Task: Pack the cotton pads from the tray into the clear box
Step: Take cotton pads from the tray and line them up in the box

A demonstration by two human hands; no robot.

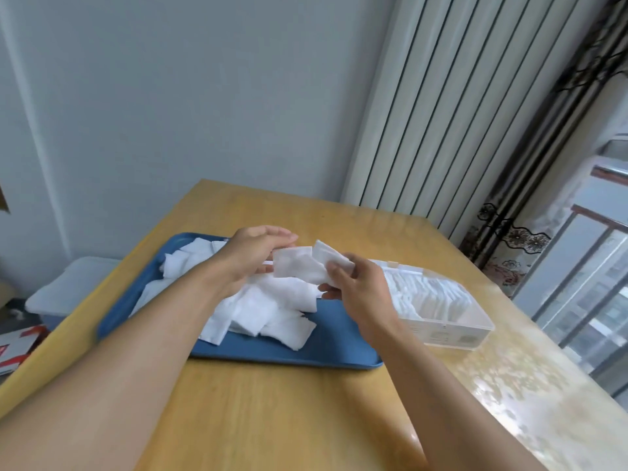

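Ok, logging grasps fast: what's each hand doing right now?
Left hand: closed, pinching a white square cotton pad.
Right hand: closed on a second white cotton pad, above the blue plastic tray.

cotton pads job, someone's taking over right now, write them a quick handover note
Left hand: fingers pinching a pad over the tray.
Right hand: gripping a few pads, beside the left hand.
Box: on the table right of the tray, open, already holding a row of upright pads.
Done: part of the batch is packed.
Left: put the held pads in the box, then clear the loose pile lying on the tray.
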